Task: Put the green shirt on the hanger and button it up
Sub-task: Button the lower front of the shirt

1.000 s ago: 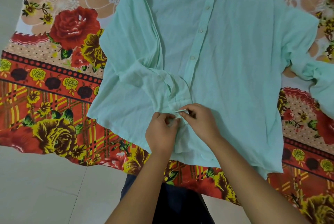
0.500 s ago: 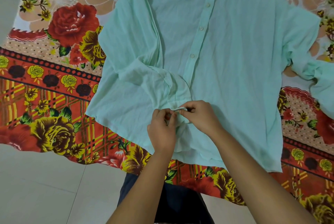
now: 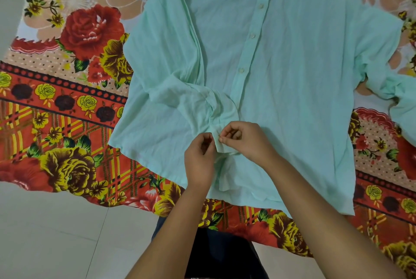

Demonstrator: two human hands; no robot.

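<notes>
The green shirt [image 3: 292,98] lies spread front-up on a floral bedsheet [image 3: 67,110], collar end far from me and hem near. Its placket [image 3: 248,58] runs down the middle, with three pale buttons [image 3: 252,35] showing along it where the front lies closed.

At the placket's near end, my left hand [image 3: 199,159] and right hand [image 3: 249,141] meet, almost touching. Both have their fingers curled tight. My left fingers [image 3: 208,138] pinch one edge of the cloth, and my right thumb and forefinger pinch the facing edge. A button may sit between them, but I cannot make it out.

Just to the far left of my hands, the left front panel bunches into folds. One sleeve [image 3: 396,96] trails off to the right.

The sheet lies on a pale tiled floor [image 3: 56,233], and my dark trousers [image 3: 220,254] show between my forearms.
</notes>
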